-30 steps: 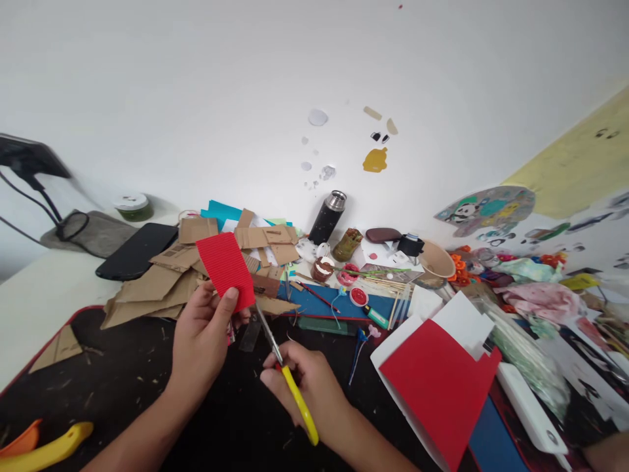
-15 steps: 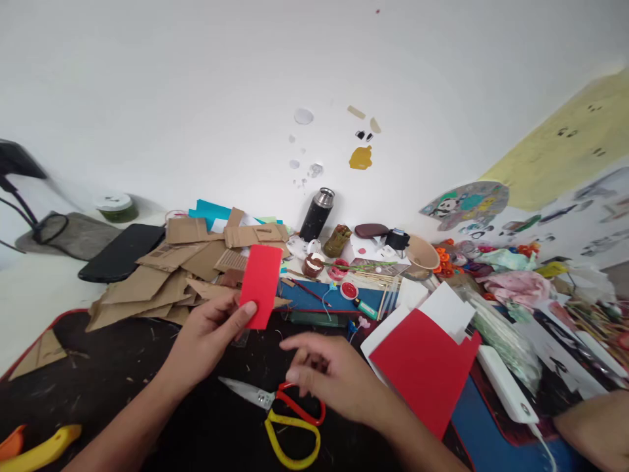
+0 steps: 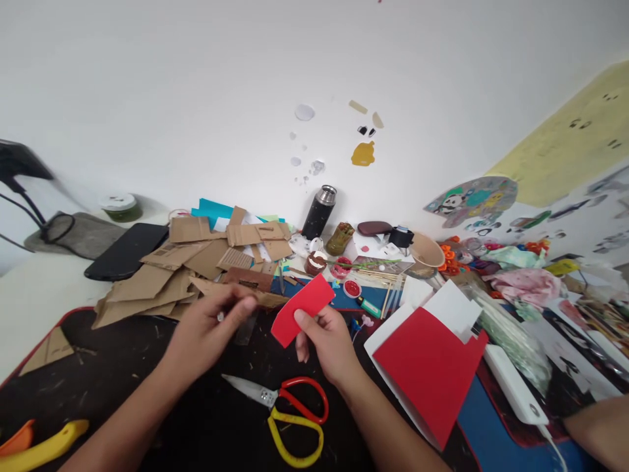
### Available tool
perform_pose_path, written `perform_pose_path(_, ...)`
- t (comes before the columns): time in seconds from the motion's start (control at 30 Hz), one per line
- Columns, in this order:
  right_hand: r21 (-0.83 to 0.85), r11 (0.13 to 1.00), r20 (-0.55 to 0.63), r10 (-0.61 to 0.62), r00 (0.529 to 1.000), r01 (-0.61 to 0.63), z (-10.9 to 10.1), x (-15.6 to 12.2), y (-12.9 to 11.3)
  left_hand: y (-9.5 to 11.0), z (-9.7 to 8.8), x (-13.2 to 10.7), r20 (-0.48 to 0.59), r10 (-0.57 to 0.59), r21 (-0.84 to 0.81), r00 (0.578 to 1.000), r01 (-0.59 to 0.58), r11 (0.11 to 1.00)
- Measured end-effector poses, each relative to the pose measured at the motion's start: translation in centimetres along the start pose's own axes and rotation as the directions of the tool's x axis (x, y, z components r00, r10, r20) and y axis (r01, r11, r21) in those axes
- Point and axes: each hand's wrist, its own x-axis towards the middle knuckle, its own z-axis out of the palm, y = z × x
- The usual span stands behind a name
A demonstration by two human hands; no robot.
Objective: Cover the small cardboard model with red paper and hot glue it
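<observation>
A small red strip of card (image 3: 301,307) is pinched between the thumb and fingers of my right hand (image 3: 328,341), tilted above the dark mat. To its left, my left hand (image 3: 213,328) is apart from the card, its fingers loosely curled and nothing plainly held. Below both hands lie scissors (image 3: 270,397) with one red and one yellow handle, blades pointing left. A larger sheet of red card (image 3: 432,370), cut at its upper right corner, rests on white paper beside my right forearm.
Cardboard scraps (image 3: 142,285) are heaped at the back left, beside a black phone-like slab (image 3: 126,252). A black flask (image 3: 319,213) stands against the wall. At right are a white power strip (image 3: 515,385) and another person's arm (image 3: 599,429). A yellow-handled tool (image 3: 54,446) lies front left.
The red strip has passed from my left hand to my right and now tilts over to the right. My left hand has let go, and my right hand has risen from above the scissors.
</observation>
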Motion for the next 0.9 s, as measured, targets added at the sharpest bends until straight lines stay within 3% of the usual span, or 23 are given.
perform_pose_path(0.03, 0.02, 1.0, -0.043, -0.022, 0.999, 0.023, 0.0, 0.3, 0.1, -0.5, -0.4, 0.4, -0.165, 0.01, 0.073, 0.986, 0.002, 0.997)
perform_pose_path(0.1, 0.044, 0.996, -0.115, -0.066, 0.991, 0.071, 0.0, 0.8, 0.1, -1.5, -1.2, 1.2, -0.333, 0.068, 0.246, 0.941, 0.017, 0.969)
perform_pose_path(0.17, 0.061, 0.992, -0.164, -0.099, 0.981, 0.11, 0.2, 1.3, 0.1, -2.6, -1.7, 2.0, -0.327, 0.145, 0.34, 0.934, -0.027, 0.94)
perform_pose_path(0.3, 0.096, 0.986, -0.191, -0.119, 0.974, 0.139, 0.8, 1.9, 0.5, -4.2, -1.4, 2.7, -0.194, 0.216, 0.518, 0.957, -0.088, 0.851)
perform_pose_path(0.47, 0.09, 0.983, -0.187, -0.139, 0.972, 0.158, 0.6, 2.0, 0.9, -5.3, -0.4, 2.9, -0.156, 0.114, 0.612, 0.981, 0.006, 0.791)
perform_pose_path(0.53, 0.089, 0.982, -0.19, -0.146, 0.971, 0.165, 0.4, 1.9, 0.9, -5.4, -0.4, 3.1, -0.202, 0.043, 0.56, 0.978, 0.079, 0.825)
perform_pose_path(0.67, 0.091, 0.981, -0.169, -0.155, 0.973, 0.172, 0.3, 1.7, 0.8, -5.2, -0.7, 3.7, -0.282, -0.083, 0.291, 0.956, 0.168, 0.942)
perform_pose_path(0.9, 0.116, 0.976, -0.158, -0.162, 0.974, 0.182, 0.4, 1.3, 0.4, -3.8, -2.4, 3.5, -0.357, -0.238, -0.044, 0.903, 0.238, 0.97)
